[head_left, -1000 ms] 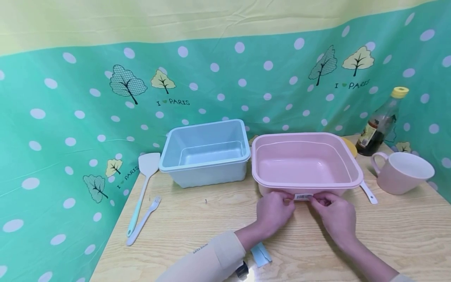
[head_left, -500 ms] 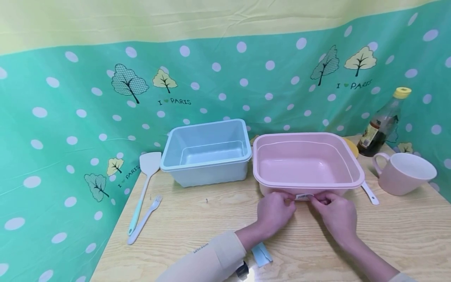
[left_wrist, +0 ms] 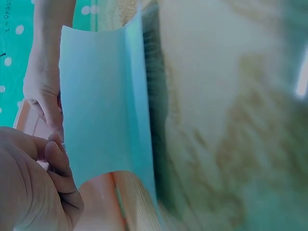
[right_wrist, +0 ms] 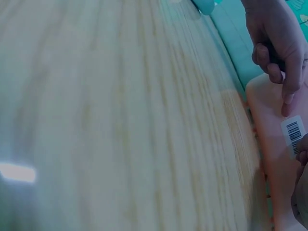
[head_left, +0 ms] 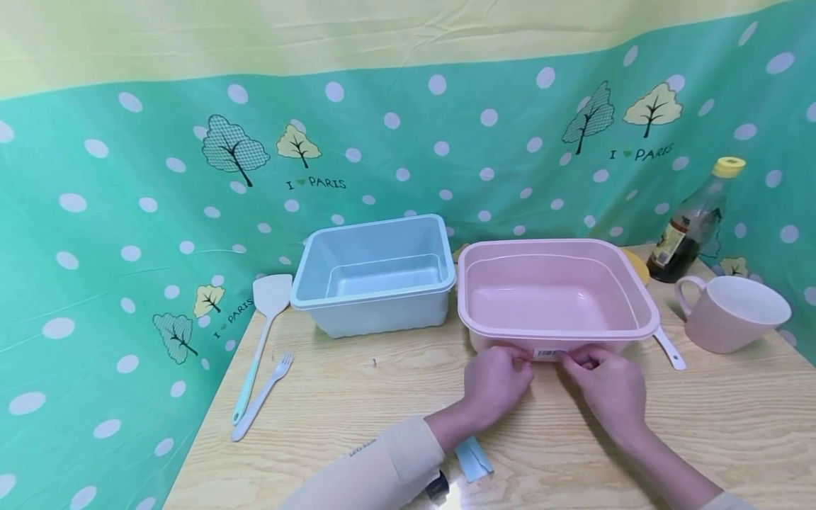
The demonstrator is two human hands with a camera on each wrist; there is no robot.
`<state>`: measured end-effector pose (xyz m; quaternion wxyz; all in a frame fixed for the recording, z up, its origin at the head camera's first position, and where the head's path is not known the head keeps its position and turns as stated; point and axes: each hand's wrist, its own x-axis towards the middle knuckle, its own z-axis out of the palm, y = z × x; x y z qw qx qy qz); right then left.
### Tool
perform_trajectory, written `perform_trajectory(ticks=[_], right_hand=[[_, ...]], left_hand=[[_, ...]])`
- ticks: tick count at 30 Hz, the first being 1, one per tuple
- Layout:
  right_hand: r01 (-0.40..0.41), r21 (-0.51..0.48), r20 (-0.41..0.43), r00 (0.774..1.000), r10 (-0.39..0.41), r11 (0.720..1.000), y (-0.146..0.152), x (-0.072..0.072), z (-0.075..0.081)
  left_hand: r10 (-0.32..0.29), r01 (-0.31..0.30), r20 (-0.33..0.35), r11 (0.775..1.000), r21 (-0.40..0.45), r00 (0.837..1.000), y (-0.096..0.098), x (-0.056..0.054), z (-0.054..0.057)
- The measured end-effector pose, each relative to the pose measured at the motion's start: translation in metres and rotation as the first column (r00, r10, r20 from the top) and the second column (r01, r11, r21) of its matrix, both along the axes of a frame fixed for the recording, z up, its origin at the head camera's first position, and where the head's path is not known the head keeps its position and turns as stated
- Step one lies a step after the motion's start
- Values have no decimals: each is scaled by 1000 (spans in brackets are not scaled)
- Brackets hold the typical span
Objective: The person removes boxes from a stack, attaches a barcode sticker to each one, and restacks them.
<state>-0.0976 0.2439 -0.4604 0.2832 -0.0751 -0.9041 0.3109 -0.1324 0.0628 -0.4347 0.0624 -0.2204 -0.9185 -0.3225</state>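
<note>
A white barcode sticker (head_left: 548,353) lies against the front wall of the pink plastic basin (head_left: 554,334). At its left end my left hand (head_left: 497,382) pinches the edge between thumb and finger, its other fingers curled. My right hand (head_left: 608,393) holds the opposite end the same way. In the right wrist view, the barcode sticker (right_wrist: 293,132) shows its printed face, one corner hidden by my right hand (right_wrist: 301,187). The left hand (right_wrist: 284,43) reaches its other end with a fingertip. A folded light-blue piece (left_wrist: 98,106) fills much of the left wrist view.
A blue basin (head_left: 376,319) stands left of the pink one. A spatula (head_left: 261,340) and a fork (head_left: 264,397) lie at the left. On the right are a pink mug (head_left: 733,319), a dark sauce bottle (head_left: 688,230) and a white handle (head_left: 669,350). The folded light-blue piece (head_left: 473,462) lies near the left forearm.
The barcode sticker's face has tilted slightly and now looks flatter against the basin wall. Both hands have stayed almost in place; the head view has shifted a little.
</note>
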Motion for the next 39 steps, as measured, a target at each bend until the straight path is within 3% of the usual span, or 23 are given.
perform_trajectory(ticks=[6, 18, 22, 25, 27, 29, 34, 39], right_hand=[[2, -14, 5, 1000, -2, 1000, 0, 0, 1], [-31, -48, 11, 999, 31, 998, 0, 0, 3], [-162, -86, -5, 987, 163, 983, -4, 0, 3], [-299, -151, -4, 953, 302, 942, -7, 0, 3], [-344, -192, 5, 936, 351, 919, -8, -1, 3], [-345, -216, 21, 934, 358, 913, -8, 0, 2], [-283, -240, 91, 946, 312, 929, -1, 3, 4], [-246, -242, 123, 952, 281, 939, 6, 5, 8]], left_hand=[[-88, 90, 101, 996, -19, 991, 2, 0, -1], [-62, 46, 222, 996, 74, 973, -8, -1, -2], [-94, 67, 251, 991, 111, 963, -13, -2, -2], [-153, 115, 282, 982, 148, 947, -14, -2, -1], [-181, 135, 307, 977, 167, 934, -13, -2, -1], [-183, 127, 341, 975, 180, 922, -12, -2, 0], [-161, 76, 392, 972, 222, 906, -14, -4, -5], [-146, 57, 404, 973, 224, 903, -22, -7, -7]])
